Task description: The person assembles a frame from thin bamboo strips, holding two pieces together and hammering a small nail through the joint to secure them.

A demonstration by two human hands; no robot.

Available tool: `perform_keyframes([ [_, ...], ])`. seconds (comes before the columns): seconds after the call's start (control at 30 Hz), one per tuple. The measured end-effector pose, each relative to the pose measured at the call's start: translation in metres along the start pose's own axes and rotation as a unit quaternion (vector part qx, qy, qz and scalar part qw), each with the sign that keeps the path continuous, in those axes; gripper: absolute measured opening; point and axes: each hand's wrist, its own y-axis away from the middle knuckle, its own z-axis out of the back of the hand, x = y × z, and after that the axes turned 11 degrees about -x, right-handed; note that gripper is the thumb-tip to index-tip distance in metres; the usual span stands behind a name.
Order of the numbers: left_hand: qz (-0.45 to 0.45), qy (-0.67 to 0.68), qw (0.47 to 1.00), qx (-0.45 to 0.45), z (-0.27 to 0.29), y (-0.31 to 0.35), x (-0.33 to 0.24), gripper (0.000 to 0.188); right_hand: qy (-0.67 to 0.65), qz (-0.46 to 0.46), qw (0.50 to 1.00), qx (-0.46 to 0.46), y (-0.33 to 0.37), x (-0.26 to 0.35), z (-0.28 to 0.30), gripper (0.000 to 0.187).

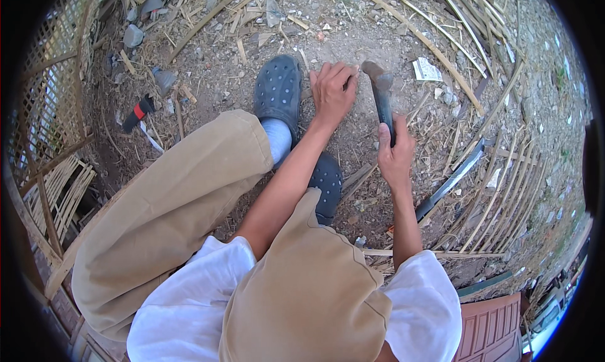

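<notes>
My right hand (397, 149) grips the dark handle of a hammer (384, 107). The rusty head points away from me, just right of my left fingers, low over the dirt. Beside the toe of my blue clog (277, 88), my left hand (332, 96) is down at the ground with its fingers curled and pressed together. Whatever those fingers pinch, if anything, is hidden or too small to name. A thin wooden piece (307, 93) shows between the clog and that hand.
A long blade with a dark handle (449, 184) lies right of my right forearm, by a slatted bamboo frame (498, 201). Bamboo strips (435, 44) and rubble litter the dirt. A black-and-red object (138, 114) lies at left, near a woven lattice (47, 85).
</notes>
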Motion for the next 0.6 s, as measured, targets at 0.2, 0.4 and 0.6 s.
perform_keyframes([
  [0.2, 0.004, -0.018, 0.999, 0.033, 0.007, 0.006, 0.002, 0.007, 0.057, 0.006, 0.998, 0.017, 0.005, -0.011, -0.016, 0.021],
  [0.4, -0.001, -0.01, 1.0, 0.028, 0.008, 0.006, 0.001, 0.01, 0.084, 0.022, 0.996, 0.005, 0.007, -0.009, -0.026, 0.025],
  [0.6, -0.026, -0.028, 0.998, 0.059, 0.011, 0.009, 0.007, 0.037, 0.066, 0.058, 0.996, -0.028, 0.019, -0.006, -0.028, 0.027],
])
